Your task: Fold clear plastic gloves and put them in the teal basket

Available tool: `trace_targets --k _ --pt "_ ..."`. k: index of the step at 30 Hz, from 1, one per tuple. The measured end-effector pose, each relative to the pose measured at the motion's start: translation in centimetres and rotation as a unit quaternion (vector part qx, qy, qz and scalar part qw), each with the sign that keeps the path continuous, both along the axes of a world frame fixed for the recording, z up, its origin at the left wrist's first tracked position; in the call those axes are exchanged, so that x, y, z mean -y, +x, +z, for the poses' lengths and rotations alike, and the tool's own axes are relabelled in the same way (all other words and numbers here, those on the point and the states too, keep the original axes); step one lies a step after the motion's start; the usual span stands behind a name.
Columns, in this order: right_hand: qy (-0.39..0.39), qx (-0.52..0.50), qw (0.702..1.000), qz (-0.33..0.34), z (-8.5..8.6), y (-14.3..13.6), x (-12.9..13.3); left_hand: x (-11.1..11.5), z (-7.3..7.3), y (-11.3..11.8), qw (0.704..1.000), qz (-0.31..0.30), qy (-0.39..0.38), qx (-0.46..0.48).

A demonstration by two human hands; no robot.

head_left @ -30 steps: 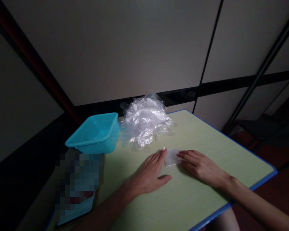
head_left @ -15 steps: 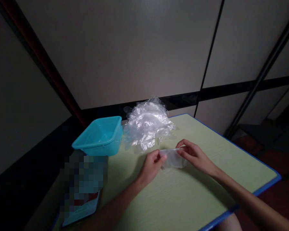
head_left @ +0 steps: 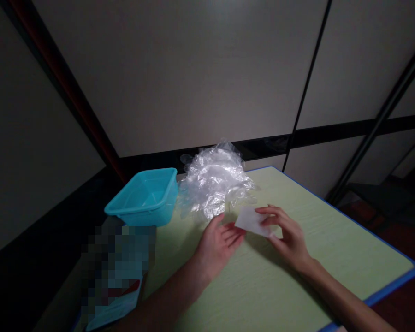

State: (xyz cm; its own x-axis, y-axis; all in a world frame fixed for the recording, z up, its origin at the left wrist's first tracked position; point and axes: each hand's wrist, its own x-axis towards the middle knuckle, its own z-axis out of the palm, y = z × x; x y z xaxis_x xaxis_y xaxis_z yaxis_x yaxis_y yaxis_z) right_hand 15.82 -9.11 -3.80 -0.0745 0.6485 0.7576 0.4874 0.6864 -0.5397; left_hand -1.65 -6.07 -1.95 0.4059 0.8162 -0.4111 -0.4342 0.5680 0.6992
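Note:
My right hand (head_left: 290,237) pinches the right end of a small folded plastic glove (head_left: 251,220), whitish and translucent, above the table. The thumb is at its lower corner and the fingers lie over its upper face. My left hand (head_left: 216,246) is open with the palm turned up, thumb apart, its fingertips at the left edge of the folded glove; whether they touch it I cannot tell. Just beyond both hands lies a heaped pile of clear, crinkled disposable plastic gloves (head_left: 216,177), with finger shapes sticking out at its edges.
A turquoise plastic basin (head_left: 148,210) stands left of the pile. In front of it is a flat item, partly blurred out (head_left: 121,304), at the table's left side. The pale green table (head_left: 263,295) has a blue edge. Cabinet panels (head_left: 200,78) rise behind it.
My left hand has let go of the plastic glove and opened palm up. The right hand now holds it alone, and the glove has turned to a tilted, smaller-looking shape.

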Motion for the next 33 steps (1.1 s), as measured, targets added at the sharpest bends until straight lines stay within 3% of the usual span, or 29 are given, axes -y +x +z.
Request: trace_targets --k 3,7,11,14,17,22,27,33 --pt "0.028 0.105 0.994 0.029 -0.2 -0.2 0.5 0.4 0.7 0.2 0.992 -0.071 -0.082 0.068" --pt "-0.034 0.102 0.992 0.059 -0.4 -0.8 0.8 0.4 0.3 0.4 0.996 -0.035 -0.065 0.041" --pt "-0.157 -0.07 0.983 0.066 -0.8 -1.3 0.4 -0.1 -0.6 0.4 0.999 0.027 0.002 0.028" --pt "-0.251 -0.224 0.936 0.101 -1.1 -1.7 -0.2 -0.3 -0.9 0.4 0.998 0.042 0.041 0.031" --pt "-0.303 -0.294 0.9 0.103 -1.2 -2.1 -0.5 0.0 -1.2 0.4 0.995 0.027 0.092 0.029" --pt "-0.293 -0.349 0.885 0.091 -1.1 -2.3 -0.7 0.6 -1.6 0.6 0.991 -0.001 0.128 0.023" --pt "-0.294 -0.362 0.881 0.084 -1.0 -2.0 -0.7 0.6 -1.6 0.7 0.991 0.019 0.136 -0.002" --pt "-0.309 -0.374 0.869 0.102 -0.9 -2.0 -0.7 -0.2 -1.3 0.1 0.974 0.029 0.184 -0.129"
